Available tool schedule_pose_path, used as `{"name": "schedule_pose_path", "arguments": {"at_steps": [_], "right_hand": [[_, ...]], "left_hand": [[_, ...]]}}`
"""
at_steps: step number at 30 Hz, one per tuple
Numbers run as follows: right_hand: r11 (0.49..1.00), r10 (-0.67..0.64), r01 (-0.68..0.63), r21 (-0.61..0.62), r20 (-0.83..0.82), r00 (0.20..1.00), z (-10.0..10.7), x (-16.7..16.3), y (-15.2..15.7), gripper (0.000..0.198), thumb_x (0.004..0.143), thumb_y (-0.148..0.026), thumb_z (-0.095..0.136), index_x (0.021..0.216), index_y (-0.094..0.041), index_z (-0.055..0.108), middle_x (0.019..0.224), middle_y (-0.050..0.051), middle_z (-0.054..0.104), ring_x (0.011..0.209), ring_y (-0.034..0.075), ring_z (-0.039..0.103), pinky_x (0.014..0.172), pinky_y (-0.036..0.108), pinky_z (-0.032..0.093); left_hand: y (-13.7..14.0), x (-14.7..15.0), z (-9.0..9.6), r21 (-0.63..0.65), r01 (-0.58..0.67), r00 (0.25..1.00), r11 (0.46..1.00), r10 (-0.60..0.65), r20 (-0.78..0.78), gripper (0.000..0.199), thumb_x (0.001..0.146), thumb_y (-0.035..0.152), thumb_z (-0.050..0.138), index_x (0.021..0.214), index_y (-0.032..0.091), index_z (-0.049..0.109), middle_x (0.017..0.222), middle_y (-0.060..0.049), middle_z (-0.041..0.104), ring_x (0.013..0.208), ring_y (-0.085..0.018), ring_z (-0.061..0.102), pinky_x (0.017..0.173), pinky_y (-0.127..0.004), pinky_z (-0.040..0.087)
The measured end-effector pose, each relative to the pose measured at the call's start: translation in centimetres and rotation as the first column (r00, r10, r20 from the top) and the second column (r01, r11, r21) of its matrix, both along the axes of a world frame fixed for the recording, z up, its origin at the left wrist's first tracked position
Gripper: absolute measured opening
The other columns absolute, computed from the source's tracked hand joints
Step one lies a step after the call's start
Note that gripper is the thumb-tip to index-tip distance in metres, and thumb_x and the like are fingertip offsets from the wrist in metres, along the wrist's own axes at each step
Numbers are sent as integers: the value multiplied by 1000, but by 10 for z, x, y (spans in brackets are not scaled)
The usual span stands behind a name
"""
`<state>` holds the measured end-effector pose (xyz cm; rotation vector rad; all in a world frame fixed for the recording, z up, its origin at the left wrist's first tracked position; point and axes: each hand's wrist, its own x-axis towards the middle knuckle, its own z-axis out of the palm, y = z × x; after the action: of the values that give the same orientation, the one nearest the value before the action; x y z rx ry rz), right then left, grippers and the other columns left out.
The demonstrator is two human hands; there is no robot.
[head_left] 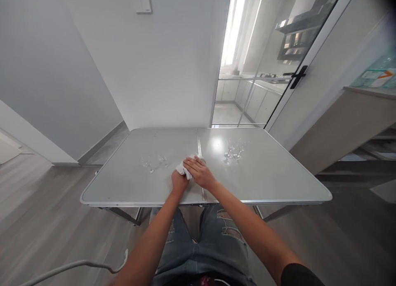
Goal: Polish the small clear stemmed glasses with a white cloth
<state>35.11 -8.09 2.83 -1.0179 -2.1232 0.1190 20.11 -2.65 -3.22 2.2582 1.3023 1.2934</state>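
Left hand (179, 181): gripping cloth (188, 175)
Right hand (200, 173): closed over it
Left glasses (151, 169): between cloth and surface's (272, 174) left edge
Right glasses (228, 155): toward right edge

Beyond the far edge of your table (272, 178), you face a white wall (170, 71) and, toward the right corner, a black-handled glass door (262, 65); a pale cable (83, 262) curves off the near left corner
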Motion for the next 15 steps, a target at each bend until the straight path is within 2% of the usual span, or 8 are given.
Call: {"name": "schedule_pose_path", "arguments": {"at_steps": [2, 5, 8, 10, 13, 15], "right_hand": [[994, -85, 87, 64, -30, 996, 7, 9, 5, 61, 90, -5, 37, 144, -28, 53, 149, 5, 56, 150, 21, 36, 126, 54, 21], [978, -180, 188, 94, -90, 980, 22, 25, 12, 63, 85, -3, 40, 143, -25, 53, 150, 7, 54, 150, 23, 35, 125, 56, 22], [1000, -16, 16, 2, 136, 991, 37, 34, 17, 58, 81, -4, 45, 134, -23, 60, 138, 8, 64, 137, 24, 51, 123, 51, 26], [996, 54, -32, -79, 294, 954, 43, 36, 18, 46, 83, -9, 49, 124, -21, 65, 124, 9, 70, 123, 25, 60, 118, 47, 32], [984, -18, 86, -153, 401, 916, 46, 33, 19, 27, 88, -21, 53, 111, -19, 67, 106, 9, 74, 103, 24, 64, 98, 38, 44], [968, -56, 156, -197, 433, 900, 47, 32, 20, 19, 92, -30, 52, 99, -21, 67, 97, 8, 73, 93, 23, 64, 83, 32, 44]], "left_hand": [[-4, 1, 3, -29, -34, 999, 999, 34, 1, 18, 87, 24, 57, 79, 16, 71, 68, -9, 70, 61, -19, 62, 59, -29, 39], [-9, 3, 8, -39, -23, 1000, 999, 23, 5, 24, 93, 34, 57, 89, 17, 73, 71, -6, 71, 61, -16, 61, 61, -27, 37], [-12, 4, 11, -27, -10, 998, 1000, 9, -64, 26, 94, 36, 58, 84, 17, 72, 71, -6, 70, 63, -16, 60, 60, -26, 34], [-14, 5, 10, -11, -5, 991, 1000, 4, -135, 25, 93, 33, 59, 76, 17, 69, 70, -6, 69, 64, -16, 60, 60, -27, 32], [-16, 5, 10, 27, 26, 977, 999, -20, -210, 19, 91, 27, 61, 78, 18, 70, 73, -7, 70, 67, -16, 61, 59, -27, 30], [-17, 5, 10, 46, 49, 972, 998, -37, -231, 18, 92, 25, 60, 80, 19, 71, 74, -7, 70, 69, -17, 62, 59, -28, 30]]}}
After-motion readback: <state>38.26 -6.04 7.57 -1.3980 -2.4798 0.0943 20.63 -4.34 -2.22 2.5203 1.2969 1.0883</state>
